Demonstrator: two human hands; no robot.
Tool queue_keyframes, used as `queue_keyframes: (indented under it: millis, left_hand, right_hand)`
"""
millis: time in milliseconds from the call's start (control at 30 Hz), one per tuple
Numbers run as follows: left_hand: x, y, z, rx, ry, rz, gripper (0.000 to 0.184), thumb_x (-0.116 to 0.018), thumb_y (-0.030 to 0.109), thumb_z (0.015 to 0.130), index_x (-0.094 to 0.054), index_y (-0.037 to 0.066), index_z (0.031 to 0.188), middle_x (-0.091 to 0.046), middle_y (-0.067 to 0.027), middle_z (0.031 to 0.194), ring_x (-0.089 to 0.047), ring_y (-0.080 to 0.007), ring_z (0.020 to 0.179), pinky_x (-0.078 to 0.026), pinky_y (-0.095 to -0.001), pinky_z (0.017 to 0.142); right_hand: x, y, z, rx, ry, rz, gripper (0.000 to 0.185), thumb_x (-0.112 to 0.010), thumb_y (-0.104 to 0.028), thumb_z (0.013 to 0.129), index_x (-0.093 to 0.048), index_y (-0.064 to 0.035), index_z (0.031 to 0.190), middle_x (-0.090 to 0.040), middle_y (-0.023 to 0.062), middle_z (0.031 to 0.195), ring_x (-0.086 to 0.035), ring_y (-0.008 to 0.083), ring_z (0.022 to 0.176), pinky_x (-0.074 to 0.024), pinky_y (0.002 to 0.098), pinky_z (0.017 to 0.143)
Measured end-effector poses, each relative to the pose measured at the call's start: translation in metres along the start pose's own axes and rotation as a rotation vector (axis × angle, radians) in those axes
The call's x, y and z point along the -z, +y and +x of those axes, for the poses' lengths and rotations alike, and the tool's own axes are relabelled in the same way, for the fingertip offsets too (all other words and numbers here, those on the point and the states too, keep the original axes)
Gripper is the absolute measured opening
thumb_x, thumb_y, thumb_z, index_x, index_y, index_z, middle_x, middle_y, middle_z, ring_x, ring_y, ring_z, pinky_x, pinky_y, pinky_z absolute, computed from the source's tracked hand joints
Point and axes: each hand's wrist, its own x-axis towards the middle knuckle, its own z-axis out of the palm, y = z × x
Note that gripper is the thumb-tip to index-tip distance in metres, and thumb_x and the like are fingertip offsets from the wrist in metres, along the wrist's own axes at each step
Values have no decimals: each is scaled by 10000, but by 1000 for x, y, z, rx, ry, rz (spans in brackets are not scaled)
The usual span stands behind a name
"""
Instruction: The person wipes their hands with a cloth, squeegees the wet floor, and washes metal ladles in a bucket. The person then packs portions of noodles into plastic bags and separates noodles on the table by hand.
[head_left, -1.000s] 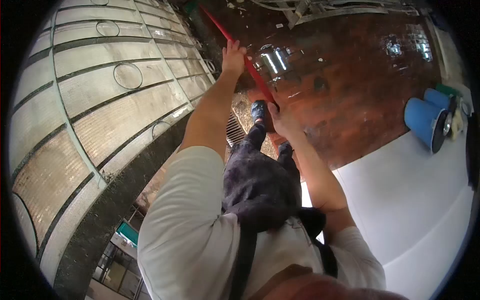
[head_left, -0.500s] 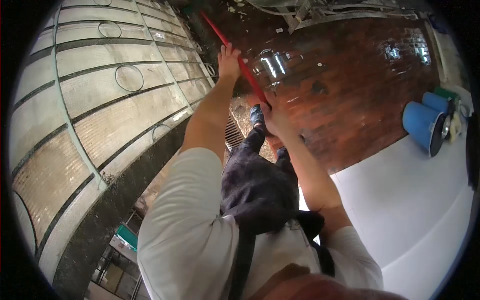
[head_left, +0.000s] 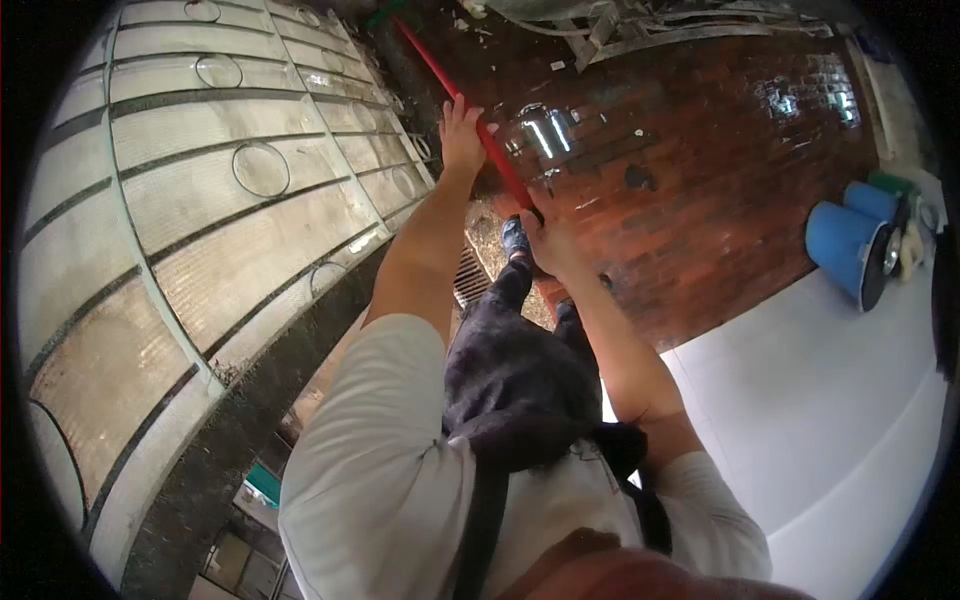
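A long red-handled broom (head_left: 440,72) slants from the middle of the view up to the top left, with a dark green head partly lost in shadow at the far end. My left hand (head_left: 462,142) is on the middle of the handle, several fingers stretched across it and the thumb side against it. Nearer my body, my right hand (head_left: 548,243) is closed round the dark upper end of the handle. Under the broom lies a wet, shiny red brick floor (head_left: 680,210).
Ribbed panels with a metal grille (head_left: 240,130) rise at the left on a dark ledge. A drain grate (head_left: 470,280) lies beside my foot (head_left: 514,235). Blue buckets (head_left: 838,248) stand at the right by a white surface (head_left: 780,400). A greyish frame (head_left: 620,35) stands at the back.
The view has shifted slightly. The broom and both hands stay in nearly the same place, and the left hand's fingers look a little more spread.
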Motion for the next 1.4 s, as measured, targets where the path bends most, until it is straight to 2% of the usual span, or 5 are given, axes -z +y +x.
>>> queue_keyframes:
  millis: [633,733,1067,1167,1400]
  left_hand:
    - [-25,13,15,-259,58,271,373,-780,255,795,-671,120,1125,-501,-227,1435,-394,-463,1382,-356,-553,1103]
    - [-37,80,-33,53,-45,-212,277,-757,209,756,-704,119,1012,-576,-202,1259,-484,-435,1247,-398,-530,1054]
    - [-154,217,-394,-681,-801,-125,154,-618,161,800,-535,178,671,-568,-7,799,-542,-220,807,-427,-410,910]
    - [-142,125,-295,-210,-606,-231,70,-557,196,903,-595,138,908,-602,-43,906,-580,-261,845,-491,-434,819]
    - [14,63,54,-616,-101,903,211,-600,224,903,-707,91,1026,-676,-159,1068,-525,-385,1186,-417,-551,996]
  right_hand:
    - [42,-41,-25,103,70,-321,533,-526,-279,978,-446,-82,1466,-664,302,858,-649,503,819,-514,578,719]
    - [95,-25,-97,-204,-23,-272,576,-570,-323,971,-386,-282,1515,-678,279,960,-626,514,930,-492,584,781]
    - [201,38,-450,-636,17,-74,440,-585,-65,975,-532,23,1402,-683,161,1234,-617,167,1036,-471,295,945]
    - [151,63,-326,-462,41,-69,486,-606,-76,957,-514,-69,1435,-682,215,1177,-672,260,892,-505,335,808]
    - [55,-34,-2,-218,-21,-154,480,-533,-401,1002,-514,-184,1430,-672,279,1077,-657,444,1027,-515,473,855]
